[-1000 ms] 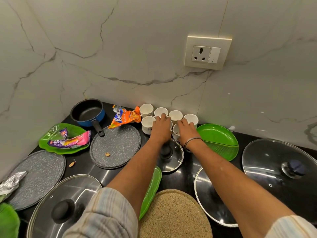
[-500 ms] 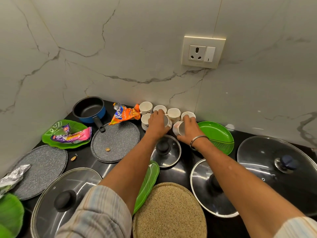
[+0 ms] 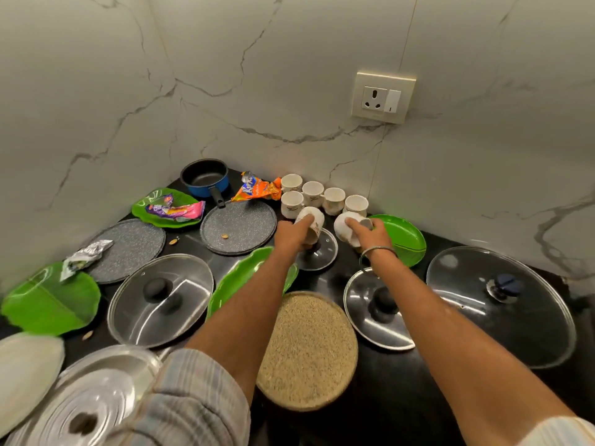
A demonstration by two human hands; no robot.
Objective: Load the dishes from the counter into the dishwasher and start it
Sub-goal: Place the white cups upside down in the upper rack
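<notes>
Near the centre of the frame, the left hand (image 3: 294, 235) grips a white cup (image 3: 311, 222) tipped on its side, fingers curled round its body, lifted above a small glass lid (image 3: 322, 252). Just to the right, the right hand (image 3: 370, 235) holds a second cup (image 3: 346, 231), also tilted, its forefinger laid along the side; a bangle (image 3: 376, 251) sits on that wrist. The two hands are close together but not touching.

Behind them, toward the wall, five more cups (image 3: 333, 199) stand upright in a cluster on the black counter (image 3: 402, 387). Left of the cluster lie an orange snack wrapper (image 3: 257, 191) and a blue saucepan (image 3: 206, 178) with its handle over a grey speckled plate (image 3: 238, 226).

A green plate (image 3: 404, 239) lies to the right of the hands. Another green plate (image 3: 161, 206) in the left middle holds a pink wrapper (image 3: 175, 210). A second grey plate (image 3: 128, 249) sits left of centre, with crumpled foil (image 3: 85, 257) at its edge.

Larger glass lids lie at lower left of centre (image 3: 161, 299), lower right of centre (image 3: 376, 312) and far right (image 3: 500, 305). A round woven mat (image 3: 309, 349) lies between the forearms. A steel lid (image 3: 93, 403) is in the lower left corner. A wall socket (image 3: 381, 98) is at upper right.
</notes>
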